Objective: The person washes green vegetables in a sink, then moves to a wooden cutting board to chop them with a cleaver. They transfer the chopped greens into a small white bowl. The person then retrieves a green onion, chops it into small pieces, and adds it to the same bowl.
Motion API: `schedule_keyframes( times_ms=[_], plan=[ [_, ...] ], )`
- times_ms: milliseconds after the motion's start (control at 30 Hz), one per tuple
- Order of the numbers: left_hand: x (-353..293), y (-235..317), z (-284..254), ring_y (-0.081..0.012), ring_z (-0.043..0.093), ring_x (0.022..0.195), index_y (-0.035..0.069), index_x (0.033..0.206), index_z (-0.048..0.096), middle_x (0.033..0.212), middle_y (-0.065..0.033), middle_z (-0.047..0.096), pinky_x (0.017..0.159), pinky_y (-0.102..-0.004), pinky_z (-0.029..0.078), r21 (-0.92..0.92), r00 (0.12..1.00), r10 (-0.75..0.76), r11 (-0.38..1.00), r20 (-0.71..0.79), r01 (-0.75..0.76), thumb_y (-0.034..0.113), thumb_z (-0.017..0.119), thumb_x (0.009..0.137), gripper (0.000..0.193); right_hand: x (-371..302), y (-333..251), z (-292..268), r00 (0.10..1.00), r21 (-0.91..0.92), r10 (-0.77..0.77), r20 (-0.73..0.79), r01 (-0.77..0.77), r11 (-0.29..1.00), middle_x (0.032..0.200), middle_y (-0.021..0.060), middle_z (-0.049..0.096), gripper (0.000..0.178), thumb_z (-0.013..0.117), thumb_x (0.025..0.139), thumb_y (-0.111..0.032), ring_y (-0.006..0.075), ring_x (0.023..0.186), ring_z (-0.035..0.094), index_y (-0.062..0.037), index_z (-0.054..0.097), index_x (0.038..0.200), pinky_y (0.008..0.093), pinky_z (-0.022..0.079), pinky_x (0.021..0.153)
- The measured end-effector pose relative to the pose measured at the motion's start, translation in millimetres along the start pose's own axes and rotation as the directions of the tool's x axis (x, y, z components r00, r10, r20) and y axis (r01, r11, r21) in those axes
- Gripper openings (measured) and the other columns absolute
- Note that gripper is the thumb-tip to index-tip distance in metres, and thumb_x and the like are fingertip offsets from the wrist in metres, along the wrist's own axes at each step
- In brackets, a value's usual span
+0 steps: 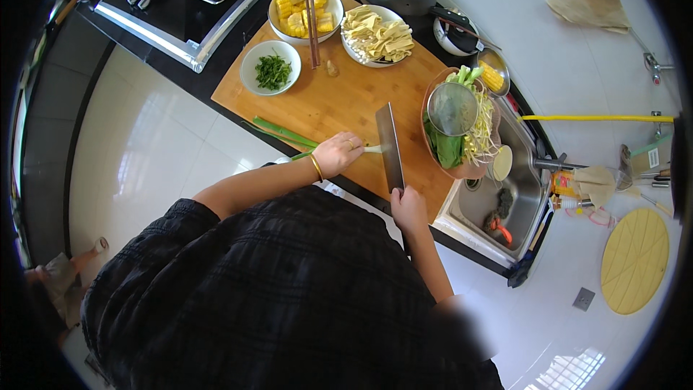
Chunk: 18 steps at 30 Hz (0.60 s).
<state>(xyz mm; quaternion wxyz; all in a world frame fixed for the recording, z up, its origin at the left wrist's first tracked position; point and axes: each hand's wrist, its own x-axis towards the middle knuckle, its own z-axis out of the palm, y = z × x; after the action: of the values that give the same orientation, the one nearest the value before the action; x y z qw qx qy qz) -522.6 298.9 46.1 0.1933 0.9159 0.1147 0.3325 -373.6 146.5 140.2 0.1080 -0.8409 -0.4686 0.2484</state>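
Note:
My left hand is closed around a green onion, pressing it to the wooden cutting board. Its green leaves trail to the left past the board's front edge, and the pale end pokes out to the right of my fingers. In my right hand is the handle of a cleaver, its broad blade standing on edge at the pale end. Whether the blade has entered the stalk I cannot tell. A small brownish piece lies farther back on the board.
Behind my hands stand bowls of chopped greens, corn with chopsticks across it, and tofu strips with mushrooms. To the right are a basket of vegetables and a sink. A stove is at the far left.

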Motion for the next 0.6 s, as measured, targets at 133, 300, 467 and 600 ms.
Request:
schedule_keyframes(
  times_ms=[133, 300, 467, 600],
  plan=[
    [0, -1, 0, -0.0248, 0.054, 0.082, 0.002, 0.086, 0.060, 0.084, -0.0079, 0.055, 0.074, -0.0328, 0.045, -0.028, 1.000, 0.014, 1.000, -0.010, -0.014, 0.005, 0.056, 0.067, 0.020, 17, -15, 12, 0.997, -0.024, 0.044, -0.067, -0.046, 0.999, 0.071, 0.0265, 0.058, 0.030, 0.047, 0.083, -0.022, 0.0423, 0.069, 0.057, 0.0056, 0.053, 0.073, 0.0480, 0.044, 0.063],
    [1, -3, 1, -0.0245, 0.053, 0.082, 0.002, 0.086, 0.059, 0.085, -0.0077, 0.054, 0.074, -0.0321, 0.044, -0.002, 0.999, 0.032, 0.999, -0.037, -0.032, 0.008, 0.053, 0.068, 0.020, 17, -11, 6, 0.988, 0.133, 0.058, -0.146, -0.038, 0.990, 0.072, 0.0264, 0.058, 0.030, 0.050, 0.083, -0.022, 0.0410, 0.070, 0.058, 0.0068, 0.056, 0.076, 0.0452, 0.044, 0.062],
    [-1, -2, 1, -0.0245, 0.053, 0.085, 0.001, 0.087, 0.058, 0.087, -0.0079, 0.054, 0.075, -0.0320, 0.044, 0.001, 1.000, 0.011, 1.000, -0.002, -0.011, 0.008, 0.053, 0.068, 0.021, 1, -5, -5, 0.999, 0.031, 0.033, -0.022, -0.032, 0.999, 0.073, 0.0260, 0.058, 0.030, 0.049, 0.083, -0.023, 0.0414, 0.071, 0.057, 0.0053, 0.055, 0.076, 0.0460, 0.045, 0.064],
    [-2, -1, 0, -0.0249, 0.054, 0.085, 0.001, 0.088, 0.059, 0.088, -0.0081, 0.055, 0.075, -0.0323, 0.045, -0.019, 1.000, 0.002, 1.000, 0.008, -0.001, 0.005, 0.056, 0.066, 0.023, 1, -1, 0, 1.000, -0.025, 0.012, 0.011, -0.012, 1.000, 0.073, 0.0260, 0.058, 0.030, 0.047, 0.083, -0.024, 0.0421, 0.070, 0.057, 0.0046, 0.055, 0.076, 0.0477, 0.044, 0.065]
  ],
)
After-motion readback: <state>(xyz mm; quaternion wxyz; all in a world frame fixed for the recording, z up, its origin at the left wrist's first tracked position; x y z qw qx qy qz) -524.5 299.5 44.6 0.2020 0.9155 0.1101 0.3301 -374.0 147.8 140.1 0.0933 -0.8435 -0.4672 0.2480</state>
